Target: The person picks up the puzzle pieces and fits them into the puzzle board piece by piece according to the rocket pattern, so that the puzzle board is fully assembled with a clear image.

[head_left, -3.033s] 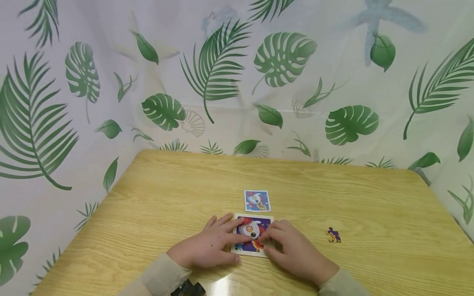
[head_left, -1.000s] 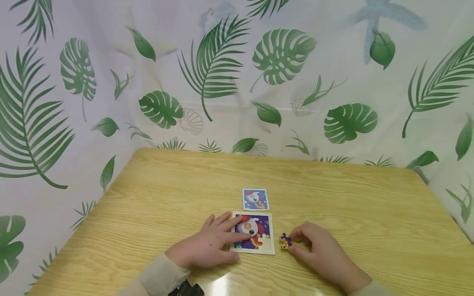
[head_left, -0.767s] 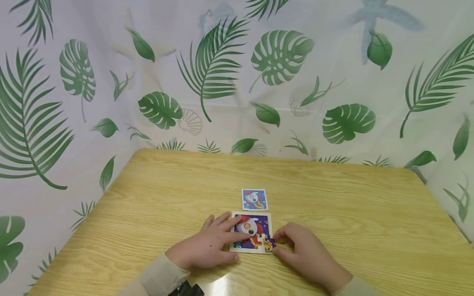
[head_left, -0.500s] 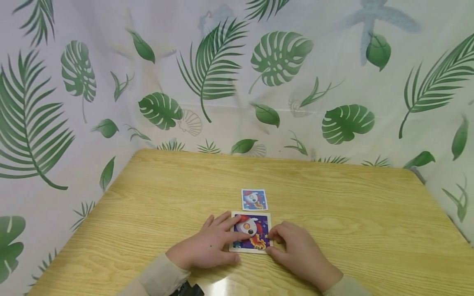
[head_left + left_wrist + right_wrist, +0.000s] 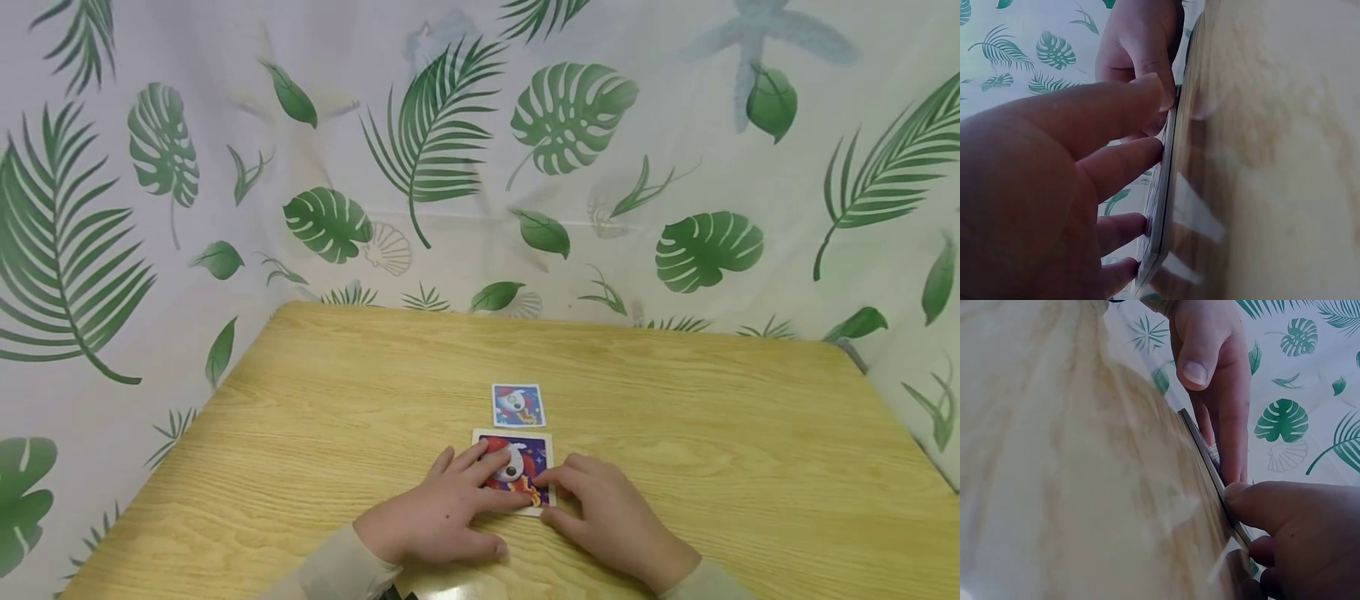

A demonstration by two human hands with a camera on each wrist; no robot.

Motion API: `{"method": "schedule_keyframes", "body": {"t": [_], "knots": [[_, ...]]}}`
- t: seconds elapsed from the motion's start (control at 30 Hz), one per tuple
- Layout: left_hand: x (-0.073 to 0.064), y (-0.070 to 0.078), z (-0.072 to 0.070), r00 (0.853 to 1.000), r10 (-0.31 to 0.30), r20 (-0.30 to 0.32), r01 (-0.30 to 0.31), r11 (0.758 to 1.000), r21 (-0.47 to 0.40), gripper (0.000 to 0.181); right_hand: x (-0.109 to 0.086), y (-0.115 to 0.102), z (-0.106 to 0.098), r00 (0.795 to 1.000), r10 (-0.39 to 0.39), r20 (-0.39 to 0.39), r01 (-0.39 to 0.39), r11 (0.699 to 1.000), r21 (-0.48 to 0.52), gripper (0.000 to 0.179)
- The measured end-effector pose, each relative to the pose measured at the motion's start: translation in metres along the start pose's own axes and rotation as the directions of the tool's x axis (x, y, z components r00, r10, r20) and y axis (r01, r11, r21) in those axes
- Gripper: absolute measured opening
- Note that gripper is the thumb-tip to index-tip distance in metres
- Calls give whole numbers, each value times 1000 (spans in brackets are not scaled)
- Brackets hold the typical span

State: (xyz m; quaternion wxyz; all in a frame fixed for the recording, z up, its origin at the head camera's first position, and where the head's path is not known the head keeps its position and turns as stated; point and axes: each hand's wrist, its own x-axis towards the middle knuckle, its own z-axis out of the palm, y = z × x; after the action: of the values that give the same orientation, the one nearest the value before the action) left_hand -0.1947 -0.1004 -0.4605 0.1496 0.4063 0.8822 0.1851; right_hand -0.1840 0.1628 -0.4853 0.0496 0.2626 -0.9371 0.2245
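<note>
A jigsaw puzzle [image 5: 537,456] with a rocket picture lies in its shallow pale-rimmed tray on the table. Across its left and lower part my left hand [image 5: 450,512] is spread, fingers extended and fingertips resting on the picture. At the tray's lower right corner is my right hand [image 5: 603,512], index fingertip on the picture and thumb at the rim. Both wrist views show the tray from its edge [image 5: 1165,206], flat and low over the table. The fitted lower right piece is partly hidden beneath fingers.
A small printed card [image 5: 517,405] with the same rocket lies just behind the tray. The wooden table [image 5: 360,383] meets a leaf-patterned curtain [image 5: 465,167] at its back and left sides.
My right hand picked up the loose piece from the right, brought it left and set it into the puzzle's lower right gap. My left hand has since shifted slightly right over the picture.
</note>
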Motion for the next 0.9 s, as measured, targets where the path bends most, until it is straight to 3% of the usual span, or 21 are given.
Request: {"method": "schedule_keyframes", "body": {"t": [0.23, 0.37, 0.5, 0.63, 0.9], "knots": [[2, -1, 2, 1000, -4, -3, 4, 1000, 19, 55, -3, 5, -1, 999, -10, 30, 9, 999, 32, 31], [1, -1, 6, 1000, 16, -2, -15, 1000, 23, 52, -6, 5, 1, 998, -2, 59, 0, 999, 39, 47], [2, -1, 10, 999, 36, -30, -34, 999, 39, 48, -7, 5, 1, 998, 3, 61, -1, 1000, -26, 60], [1, -3, 9, 999, 27, -44, -25, 998, 58, 47, -4, 3, 2, 998, -20, 60, 25, 996, -80, 60], [-1, -7, 11, 999, -4, -37, 5, 1000, 11, 44, -1, 2, 4, 994, -8, 111, 14, 998, -59, 58]]}}
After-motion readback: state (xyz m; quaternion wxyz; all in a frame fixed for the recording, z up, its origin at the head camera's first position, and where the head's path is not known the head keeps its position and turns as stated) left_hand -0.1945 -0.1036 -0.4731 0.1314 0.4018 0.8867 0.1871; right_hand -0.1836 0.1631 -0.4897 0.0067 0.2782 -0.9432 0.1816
